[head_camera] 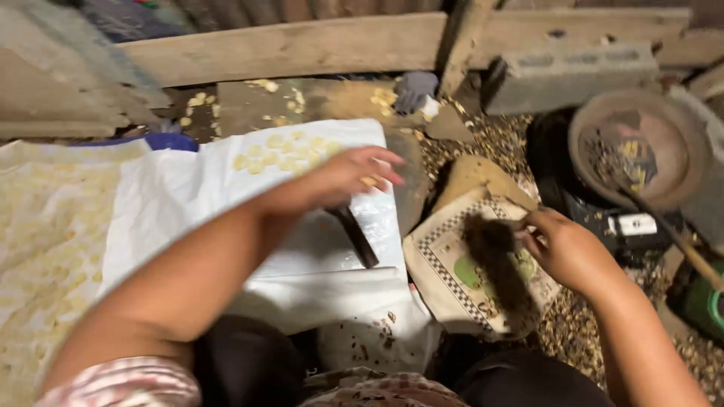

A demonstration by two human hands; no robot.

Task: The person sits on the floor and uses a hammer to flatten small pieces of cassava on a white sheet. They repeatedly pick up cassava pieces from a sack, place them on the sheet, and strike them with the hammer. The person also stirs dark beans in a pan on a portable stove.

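Two hands at work, well apart, above a dark lap. Nearest, a sprinkle of brown scraps [381, 324] on the white sheet [173, 203]. Right hand [567, 250] closed in a pinch on the end of a dark shaggy bundle [499, 275], flat on a checker-edged mat [445, 260]. Left hand [343, 177] out over the sheet, fingertips together on a small pale yellow piece [369, 181], just above a dark narrow tool [354, 235] lying loose. Further on, the pale yellow pieces [280, 156] spread near the sheet's far edge, close beyond the left hand. Looks like the carrying-over step: one piece lifted clear, not yet among the rest. Calls next, by this reading, for a short reach forward and a loosening of the fingertips over the spread, with the right hand's pinch kept steady. Beyond, husk litter [490, 143], a round pan [637, 147], a grey block [569, 71], a wooden plank [286, 49].
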